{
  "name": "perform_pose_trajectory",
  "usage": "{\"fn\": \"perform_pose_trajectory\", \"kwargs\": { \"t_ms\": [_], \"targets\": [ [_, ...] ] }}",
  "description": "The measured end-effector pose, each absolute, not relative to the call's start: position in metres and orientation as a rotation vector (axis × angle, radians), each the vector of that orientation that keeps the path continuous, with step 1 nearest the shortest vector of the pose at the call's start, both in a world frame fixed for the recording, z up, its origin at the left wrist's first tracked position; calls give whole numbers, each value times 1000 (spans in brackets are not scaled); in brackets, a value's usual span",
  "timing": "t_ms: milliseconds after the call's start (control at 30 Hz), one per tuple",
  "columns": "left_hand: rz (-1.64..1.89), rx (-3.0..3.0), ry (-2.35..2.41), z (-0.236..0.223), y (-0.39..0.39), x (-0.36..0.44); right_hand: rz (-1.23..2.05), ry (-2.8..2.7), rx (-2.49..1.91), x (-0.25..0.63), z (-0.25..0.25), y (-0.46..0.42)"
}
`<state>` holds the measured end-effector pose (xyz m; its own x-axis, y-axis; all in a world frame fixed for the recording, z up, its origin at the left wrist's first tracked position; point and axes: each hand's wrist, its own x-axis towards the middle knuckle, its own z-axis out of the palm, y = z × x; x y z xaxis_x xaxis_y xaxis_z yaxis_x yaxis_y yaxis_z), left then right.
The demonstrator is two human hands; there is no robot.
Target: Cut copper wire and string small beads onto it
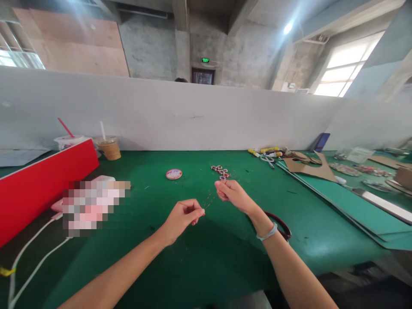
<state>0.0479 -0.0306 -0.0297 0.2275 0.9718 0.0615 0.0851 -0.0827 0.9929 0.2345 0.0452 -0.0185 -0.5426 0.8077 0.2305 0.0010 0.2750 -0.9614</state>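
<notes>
Both hands are raised over the green table, close to each other near the middle. My left hand [185, 216] pinches the near end of thin reddish cord [208, 198] between thumb and fingertips. The strands of the cord run up to my right hand [232, 194], whose fingers are closed around their other end. Just beyond the right hand lies a beaded strip [220, 171] in red, white and dark colours; whether it joins the cord I cannot tell. A small round patterned disc [174, 174] sits to the left of it. Behind my right wrist shows a dark red band [281, 224].
Left are a red panel [48, 184], a blurred pink item with white cables [32, 244] and two drink cups [110, 148]. Markers [270, 151], scissors [267, 159], cut cardboard [313, 168] and green mats [347, 197] lie right. A pale partition [193, 116] closes the back.
</notes>
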Motion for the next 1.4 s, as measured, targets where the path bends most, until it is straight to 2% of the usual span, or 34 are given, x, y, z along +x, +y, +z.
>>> {"fn": "perform_pose_trajectory", "kwargs": {
  "t_ms": [300, 533, 667, 867, 1100, 1400],
  "targets": [
    [1045, 1469, 1115, -33, -27, 44, 1323, -1767, -690, 245, -8, 41],
    [1029, 1462, 1092, -32, -29, 46, 1153, -1953, -915, 253, 3, 35],
    [1069, 1444, 1089, -30, -30, 46, 1246, -2176, -891, 250, 5, 32],
    [1001, 1479, 1086, -31, -29, 45, 1304, -2223, -766, 243, 4, 25],
    [671, 1610, 1132, -25, -33, 46, 912, -2307, -873, 233, -1, 15],
    [778, 1688, 1136, -29, -33, 47, 819, -2205, -883, 220, -5, 8]
  ]
}}
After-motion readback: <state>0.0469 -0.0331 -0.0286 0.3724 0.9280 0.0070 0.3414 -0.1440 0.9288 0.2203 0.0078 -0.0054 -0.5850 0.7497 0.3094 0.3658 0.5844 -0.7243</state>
